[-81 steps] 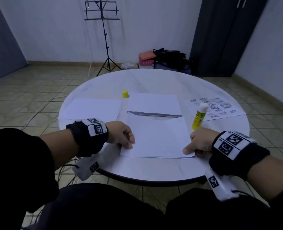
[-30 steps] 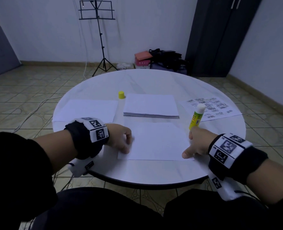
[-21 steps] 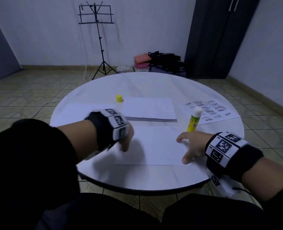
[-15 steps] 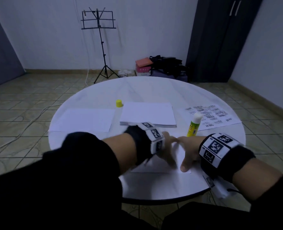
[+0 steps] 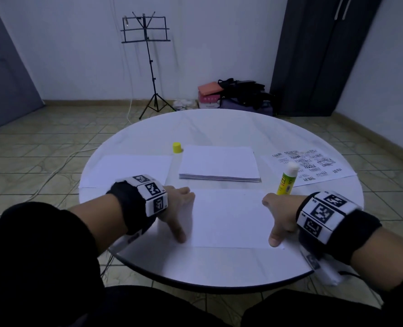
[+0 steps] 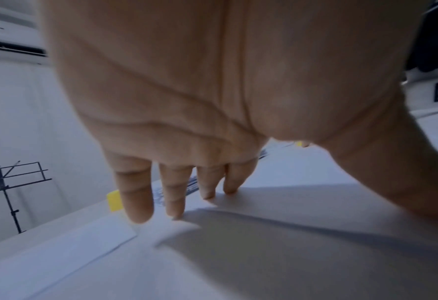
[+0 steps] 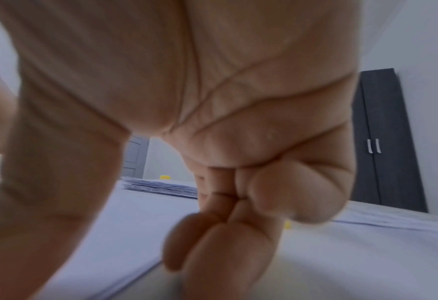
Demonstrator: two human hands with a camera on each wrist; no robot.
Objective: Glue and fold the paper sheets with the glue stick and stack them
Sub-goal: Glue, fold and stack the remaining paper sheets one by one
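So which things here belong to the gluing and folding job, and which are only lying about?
For the job: folded sheet under the left hand and right hand; glue stick; yellow cap; paper stack; blank sheet.

Lying about: printed sheet; music stand; bags; wardrobe.

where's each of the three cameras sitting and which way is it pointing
Head: worn on the head, looking forward and down over the round table; shows both forearms, left hand and right hand at either side of the folded sheet.
Left wrist: under the left palm, looking along the fingers resting on the sheet's edge.
Right wrist: under the right palm, looking along its partly curled fingers toward the dark cupboard.
Shared: all three catch the paper stack and yellow cap.
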